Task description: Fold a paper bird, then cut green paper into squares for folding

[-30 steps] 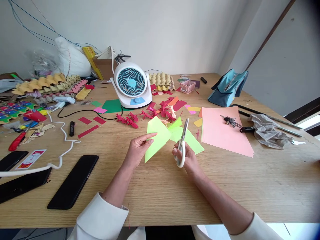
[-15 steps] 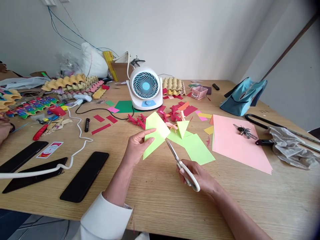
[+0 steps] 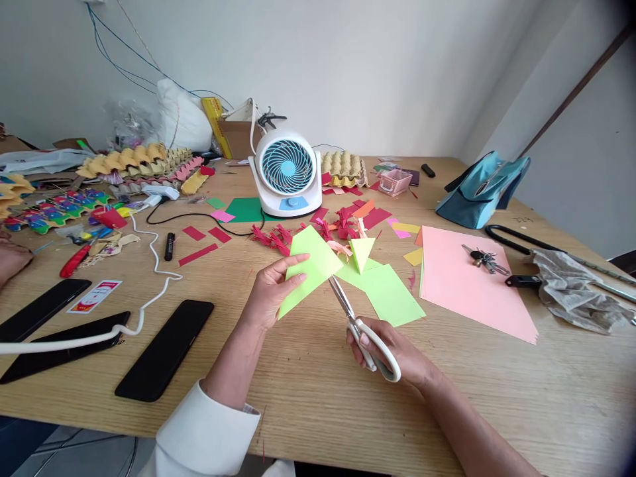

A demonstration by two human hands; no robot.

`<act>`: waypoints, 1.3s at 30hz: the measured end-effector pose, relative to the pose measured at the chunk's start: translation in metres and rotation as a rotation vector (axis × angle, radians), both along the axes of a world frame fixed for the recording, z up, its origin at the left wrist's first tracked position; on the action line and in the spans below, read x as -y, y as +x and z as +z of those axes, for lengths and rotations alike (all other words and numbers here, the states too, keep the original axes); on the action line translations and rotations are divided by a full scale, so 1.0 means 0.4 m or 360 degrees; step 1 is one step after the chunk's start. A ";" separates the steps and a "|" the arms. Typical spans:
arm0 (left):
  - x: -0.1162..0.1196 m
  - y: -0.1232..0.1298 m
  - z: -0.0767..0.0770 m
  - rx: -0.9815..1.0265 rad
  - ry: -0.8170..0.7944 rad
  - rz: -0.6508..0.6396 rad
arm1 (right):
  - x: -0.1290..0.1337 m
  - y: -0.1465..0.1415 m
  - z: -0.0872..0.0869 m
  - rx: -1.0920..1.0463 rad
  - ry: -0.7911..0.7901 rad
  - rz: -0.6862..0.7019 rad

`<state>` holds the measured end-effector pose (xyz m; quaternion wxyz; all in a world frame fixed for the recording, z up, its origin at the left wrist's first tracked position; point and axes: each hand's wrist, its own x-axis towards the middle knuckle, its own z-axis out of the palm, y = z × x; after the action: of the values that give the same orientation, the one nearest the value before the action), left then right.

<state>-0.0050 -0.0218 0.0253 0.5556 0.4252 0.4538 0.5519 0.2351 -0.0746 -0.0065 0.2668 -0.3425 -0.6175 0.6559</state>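
Pinched between the thumb and fingers of my left hand [image 3: 274,288] is a lime-green sheet of paper [image 3: 314,265], held up above the table. My right hand [image 3: 382,348] grips white-handled scissors [image 3: 370,338], their blades slightly parted and the tips at the lower right edge of that sheet. Behind the scissors lie another lime-green sheet [image 3: 395,297] and a folded green piece [image 3: 362,252]. Crumpled red paper pieces [image 3: 344,224] sit just beyond the held sheet.
A white fan [image 3: 289,173] stands at the back centre. Pink paper sheets [image 3: 470,285] with keys [image 3: 485,260] lie on the right, near a blue bag [image 3: 481,192]. Black phones [image 3: 166,350] and a white cable [image 3: 158,265] are on the left. Another person's hand [image 3: 12,258] shows at the left edge.
The scissors' blades have parted a little, and their tips have come up to the edge of the green paper. The held sheet has tilted slightly. The camera view has shifted a little.
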 end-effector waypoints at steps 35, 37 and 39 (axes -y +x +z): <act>0.026 0.015 0.015 -0.0701 0.0258 -0.0102 | -0.010 0.001 -0.028 0.0049 -0.0178 0.0005; 0.027 0.015 0.016 -0.0731 0.0268 -0.0101 | -0.011 0.001 -0.029 0.0045 -0.0183 0.0002; 0.028 0.015 0.016 -0.0737 0.0262 -0.0111 | -0.011 0.001 -0.029 0.0045 -0.0181 -0.0002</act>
<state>0.0011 -0.0330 0.0317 0.4188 0.5996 0.5076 0.4554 0.2355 -0.0702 -0.0181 0.2384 -0.3668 -0.5828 0.6848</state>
